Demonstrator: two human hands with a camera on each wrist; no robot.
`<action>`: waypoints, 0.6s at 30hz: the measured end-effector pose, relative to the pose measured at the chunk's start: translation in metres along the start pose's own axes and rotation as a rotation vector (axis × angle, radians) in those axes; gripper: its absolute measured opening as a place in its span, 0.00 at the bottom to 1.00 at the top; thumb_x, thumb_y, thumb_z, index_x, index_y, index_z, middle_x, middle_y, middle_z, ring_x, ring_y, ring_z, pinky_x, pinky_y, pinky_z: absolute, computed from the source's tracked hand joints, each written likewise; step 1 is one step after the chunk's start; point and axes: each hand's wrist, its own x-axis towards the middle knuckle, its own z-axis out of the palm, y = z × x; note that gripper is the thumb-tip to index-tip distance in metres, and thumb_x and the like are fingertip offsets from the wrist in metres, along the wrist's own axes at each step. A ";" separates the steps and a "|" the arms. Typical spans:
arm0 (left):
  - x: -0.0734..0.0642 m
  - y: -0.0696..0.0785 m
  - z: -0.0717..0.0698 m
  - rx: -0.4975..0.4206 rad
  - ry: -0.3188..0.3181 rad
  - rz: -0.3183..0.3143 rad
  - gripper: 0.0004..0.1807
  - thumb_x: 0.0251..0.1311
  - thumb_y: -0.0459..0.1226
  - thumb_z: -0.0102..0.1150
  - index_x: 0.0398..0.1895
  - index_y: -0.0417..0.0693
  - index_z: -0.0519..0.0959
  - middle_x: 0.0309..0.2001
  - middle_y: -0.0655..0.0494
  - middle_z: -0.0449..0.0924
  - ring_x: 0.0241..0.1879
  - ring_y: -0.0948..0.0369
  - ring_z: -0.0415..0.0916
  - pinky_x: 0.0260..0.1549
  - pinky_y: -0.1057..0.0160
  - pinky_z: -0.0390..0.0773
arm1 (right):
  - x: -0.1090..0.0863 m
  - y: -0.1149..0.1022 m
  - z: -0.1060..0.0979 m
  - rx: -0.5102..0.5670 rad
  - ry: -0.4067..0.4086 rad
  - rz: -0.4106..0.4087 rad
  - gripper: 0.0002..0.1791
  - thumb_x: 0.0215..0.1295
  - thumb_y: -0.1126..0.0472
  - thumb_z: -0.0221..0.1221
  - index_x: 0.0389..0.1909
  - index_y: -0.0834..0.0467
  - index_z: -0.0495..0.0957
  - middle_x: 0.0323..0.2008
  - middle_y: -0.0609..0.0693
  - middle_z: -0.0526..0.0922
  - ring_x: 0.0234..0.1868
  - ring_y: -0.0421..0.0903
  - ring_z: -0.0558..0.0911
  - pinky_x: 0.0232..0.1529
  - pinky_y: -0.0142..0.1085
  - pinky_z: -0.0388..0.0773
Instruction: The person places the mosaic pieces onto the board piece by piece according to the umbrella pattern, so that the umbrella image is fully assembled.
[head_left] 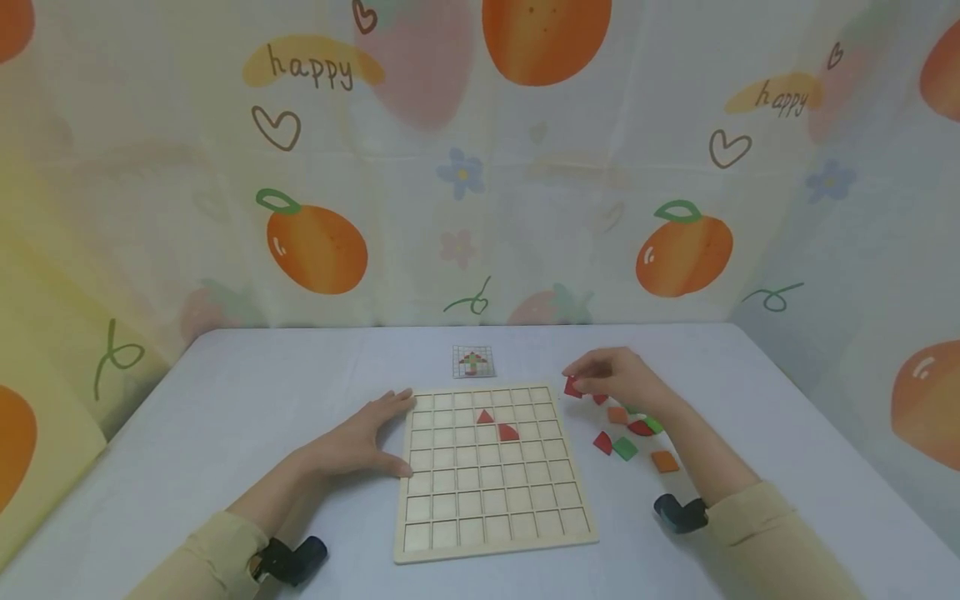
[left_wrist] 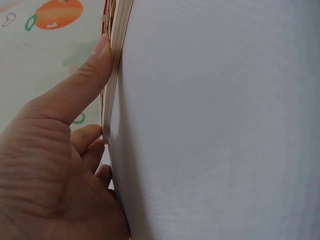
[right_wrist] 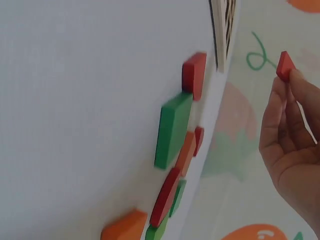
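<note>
A wooden grid board (head_left: 457, 505) lies on the white table, with a red triangle (head_left: 485, 417) and a red quarter-round piece (head_left: 508, 432) in its upper cells. Spread along the board's left edge is my left hand (head_left: 356, 437), the thumb low on that edge and the fingertips by the far left corner. Past the board's upper right corner, my right hand (head_left: 618, 375) pinches a small red piece (right_wrist: 285, 66) between thumb and fingertips. The right wrist view shows this piece held up off the table; the fingers cover part of its outline.
Right of the board lie loose pieces: a red one (head_left: 602, 442), a green square (head_left: 625, 448), orange squares (head_left: 664, 461), a dark red leaf-shaped one (head_left: 640, 427) and others partly behind the right forearm. Behind the board lies a small gridded picture card (head_left: 473, 362).
</note>
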 end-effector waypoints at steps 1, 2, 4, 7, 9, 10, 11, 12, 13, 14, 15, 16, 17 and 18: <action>0.000 0.000 0.000 0.003 -0.001 -0.001 0.59 0.44 0.53 0.76 0.77 0.42 0.55 0.80 0.45 0.47 0.79 0.38 0.36 0.74 0.32 0.43 | 0.000 -0.002 0.002 0.007 -0.010 -0.006 0.14 0.65 0.59 0.63 0.50 0.57 0.84 0.38 0.51 0.88 0.40 0.55 0.83 0.39 0.43 0.84; 0.000 0.000 0.000 0.003 -0.002 -0.003 0.59 0.44 0.53 0.76 0.77 0.42 0.55 0.80 0.45 0.47 0.79 0.38 0.36 0.74 0.32 0.43 | 0.000 -0.004 0.004 0.004 -0.019 -0.014 0.13 0.65 0.59 0.64 0.49 0.57 0.84 0.37 0.51 0.87 0.39 0.53 0.83 0.37 0.41 0.83; 0.000 0.001 0.000 0.001 -0.004 -0.008 0.59 0.44 0.53 0.76 0.77 0.42 0.55 0.80 0.46 0.47 0.80 0.38 0.36 0.74 0.32 0.43 | 0.000 -0.008 0.009 0.003 -0.038 -0.035 0.13 0.65 0.60 0.64 0.49 0.57 0.84 0.36 0.50 0.87 0.38 0.50 0.83 0.37 0.37 0.81; 0.000 0.000 0.000 0.005 -0.003 -0.003 0.59 0.44 0.53 0.76 0.77 0.42 0.55 0.80 0.46 0.47 0.79 0.38 0.36 0.74 0.32 0.43 | -0.001 -0.015 0.015 0.010 -0.068 -0.048 0.13 0.64 0.61 0.64 0.48 0.58 0.84 0.37 0.50 0.87 0.38 0.45 0.83 0.42 0.34 0.81; 0.000 0.000 0.000 0.000 -0.004 -0.001 0.59 0.44 0.53 0.76 0.77 0.41 0.55 0.80 0.45 0.47 0.79 0.38 0.36 0.74 0.32 0.43 | -0.001 -0.020 0.019 0.008 -0.090 -0.053 0.13 0.63 0.61 0.65 0.48 0.58 0.84 0.38 0.49 0.88 0.40 0.43 0.83 0.47 0.34 0.80; 0.000 0.000 0.000 0.001 -0.004 0.000 0.59 0.44 0.53 0.76 0.77 0.41 0.55 0.80 0.45 0.47 0.79 0.38 0.36 0.74 0.32 0.43 | -0.001 -0.022 0.022 0.004 -0.098 -0.050 0.12 0.63 0.61 0.65 0.47 0.58 0.84 0.39 0.48 0.88 0.41 0.43 0.82 0.48 0.34 0.80; -0.001 0.000 0.000 0.002 -0.005 0.001 0.59 0.44 0.53 0.76 0.77 0.41 0.55 0.80 0.45 0.47 0.79 0.38 0.36 0.74 0.32 0.43 | -0.001 -0.024 0.024 -0.002 -0.107 -0.048 0.12 0.63 0.60 0.65 0.46 0.57 0.85 0.39 0.47 0.88 0.42 0.43 0.82 0.49 0.35 0.79; -0.001 0.000 0.000 0.001 -0.005 0.001 0.59 0.44 0.53 0.76 0.77 0.41 0.55 0.80 0.45 0.47 0.79 0.38 0.36 0.74 0.32 0.43 | -0.001 -0.025 0.026 -0.004 -0.116 -0.043 0.11 0.62 0.61 0.65 0.46 0.56 0.85 0.39 0.46 0.88 0.42 0.43 0.82 0.49 0.35 0.79; -0.001 0.000 0.000 0.003 -0.006 0.002 0.59 0.44 0.53 0.76 0.77 0.41 0.55 0.80 0.45 0.46 0.79 0.37 0.36 0.74 0.32 0.43 | -0.001 -0.027 0.029 -0.011 -0.125 -0.041 0.10 0.62 0.61 0.66 0.45 0.55 0.86 0.40 0.45 0.88 0.43 0.43 0.81 0.50 0.35 0.78; -0.001 0.001 0.000 0.001 -0.005 0.001 0.59 0.44 0.53 0.76 0.77 0.41 0.55 0.80 0.45 0.47 0.79 0.38 0.36 0.74 0.32 0.43 | 0.000 -0.027 0.031 -0.023 -0.135 -0.054 0.10 0.62 0.61 0.66 0.44 0.55 0.86 0.40 0.45 0.88 0.43 0.42 0.80 0.50 0.35 0.77; -0.001 0.001 0.000 0.001 -0.006 0.001 0.59 0.44 0.53 0.76 0.77 0.41 0.55 0.80 0.45 0.47 0.79 0.38 0.36 0.74 0.32 0.43 | 0.000 -0.028 0.033 -0.029 -0.148 -0.063 0.10 0.61 0.61 0.66 0.44 0.55 0.86 0.40 0.45 0.88 0.42 0.42 0.80 0.50 0.36 0.77; -0.001 0.001 0.000 0.003 -0.005 0.000 0.59 0.44 0.53 0.76 0.77 0.41 0.55 0.80 0.45 0.47 0.79 0.38 0.36 0.74 0.32 0.43 | 0.000 -0.029 0.035 -0.027 -0.162 -0.063 0.10 0.61 0.62 0.66 0.43 0.55 0.86 0.39 0.45 0.88 0.42 0.42 0.81 0.49 0.35 0.77; -0.001 0.001 0.000 0.003 -0.004 0.003 0.59 0.44 0.52 0.76 0.77 0.41 0.55 0.80 0.45 0.47 0.79 0.37 0.36 0.74 0.32 0.43 | 0.001 -0.029 0.037 -0.028 -0.179 -0.070 0.09 0.61 0.62 0.66 0.43 0.55 0.86 0.38 0.45 0.88 0.41 0.42 0.81 0.49 0.35 0.77; -0.001 0.001 0.000 0.003 -0.004 0.002 0.59 0.44 0.52 0.76 0.77 0.41 0.55 0.80 0.45 0.47 0.79 0.37 0.36 0.74 0.32 0.43 | 0.001 -0.029 0.038 -0.030 -0.194 -0.078 0.09 0.61 0.62 0.66 0.42 0.55 0.86 0.37 0.46 0.89 0.40 0.42 0.81 0.48 0.36 0.77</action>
